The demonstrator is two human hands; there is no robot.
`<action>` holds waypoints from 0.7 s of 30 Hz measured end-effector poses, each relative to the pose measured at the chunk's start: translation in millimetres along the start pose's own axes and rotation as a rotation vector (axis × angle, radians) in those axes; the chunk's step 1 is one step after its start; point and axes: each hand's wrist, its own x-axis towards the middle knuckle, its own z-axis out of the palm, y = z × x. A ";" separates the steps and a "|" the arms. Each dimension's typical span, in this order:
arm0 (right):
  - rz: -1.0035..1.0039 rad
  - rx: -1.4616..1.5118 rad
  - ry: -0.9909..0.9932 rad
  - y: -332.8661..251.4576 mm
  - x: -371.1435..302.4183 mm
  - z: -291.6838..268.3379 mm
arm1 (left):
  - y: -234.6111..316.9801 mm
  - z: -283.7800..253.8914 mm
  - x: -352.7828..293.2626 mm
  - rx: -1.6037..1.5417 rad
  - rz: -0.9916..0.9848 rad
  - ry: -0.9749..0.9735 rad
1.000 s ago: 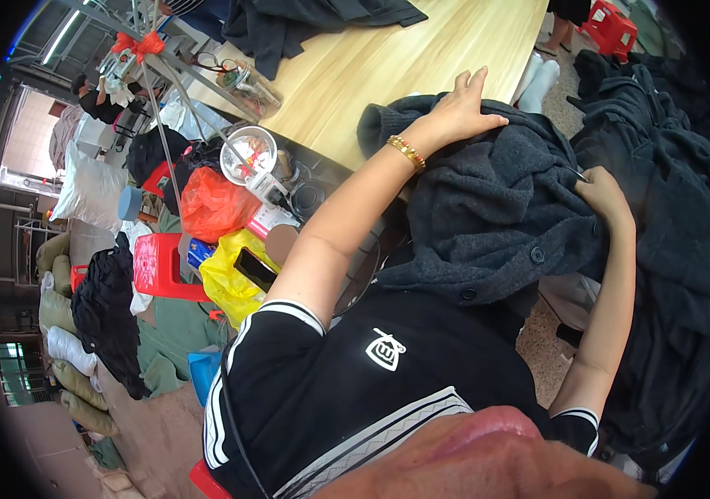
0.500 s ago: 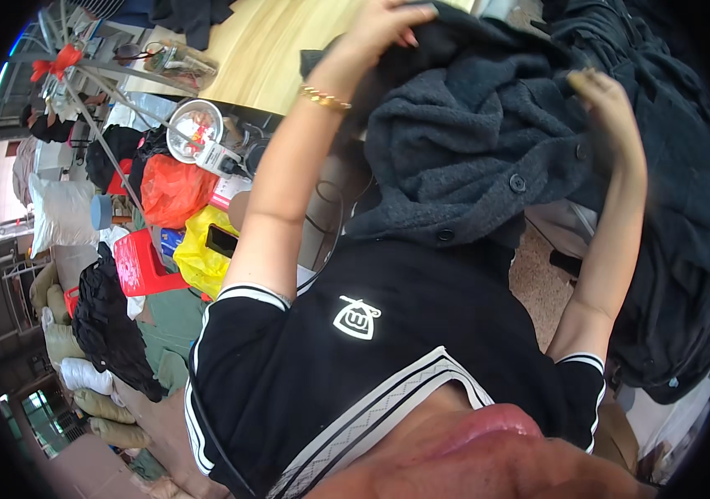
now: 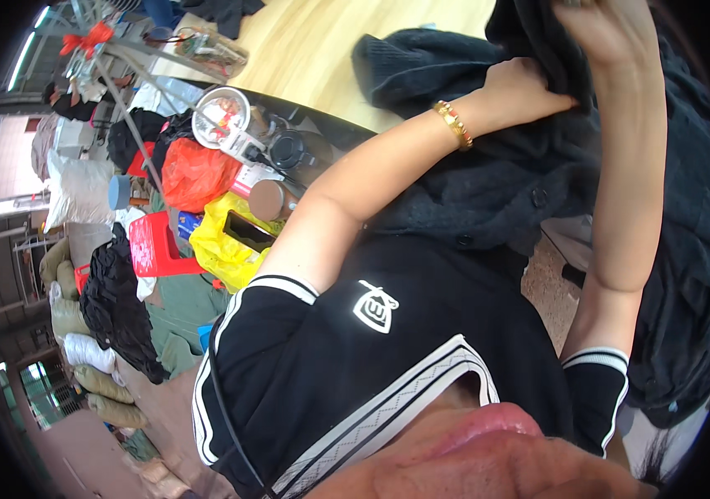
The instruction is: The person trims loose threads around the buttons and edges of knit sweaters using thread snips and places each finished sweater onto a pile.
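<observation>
A dark grey knitted cardigan (image 3: 488,195) with round buttons is bunched in front of me, partly on the light wooden table (image 3: 305,58). A ribbed dark part (image 3: 413,62) lies spread over the table top. My left hand (image 3: 525,93), a gold bracelet on its wrist, is closed on the cardigan's dark cloth, its thumb stretched to the right. Higher up, at the picture's top edge, my right hand (image 3: 608,29) grips a raised dark fold; its fingertips are partly cut off.
More dark garments (image 3: 687,208) are heaped on the right. Left of me are a yellow plastic bag (image 3: 226,249) with a phone on it, a red bag (image 3: 197,175), a lidded jar (image 3: 270,200), a white bucket (image 3: 222,112), a red stool (image 3: 155,245) and metal poles (image 3: 126,125).
My left hand has moved right along the cloth, close to the right hand. My right hand has risen to the top edge. The cardigan is pulled rightward, baring more table.
</observation>
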 end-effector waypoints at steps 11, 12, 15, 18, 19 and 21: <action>0.006 -0.135 -0.009 -65.4 -33.4 -150.7 | -48.7 -192.7 54.2 -1.811 -0.071 0.099; -0.015 -0.121 -0.020 -69.9 -32.8 -160.9 | -72.9 -234.2 74.5 -1.750 0.047 0.103; -0.073 -0.152 0.138 -71.1 -58.2 -176.9 | -96.7 -318.7 91.2 -1.674 0.200 0.312; -0.056 -0.118 0.231 -64.9 -91.6 -169.5 | -119.1 -378.1 82.5 -1.524 0.262 0.570; -0.030 -0.073 0.230 -60.3 -101.6 -169.6 | -130.8 -388.5 75.2 -1.475 0.237 0.665; 0.003 -0.080 0.240 -38.7 -104.3 -170.9 | -154.0 -420.8 43.0 -1.382 0.119 0.916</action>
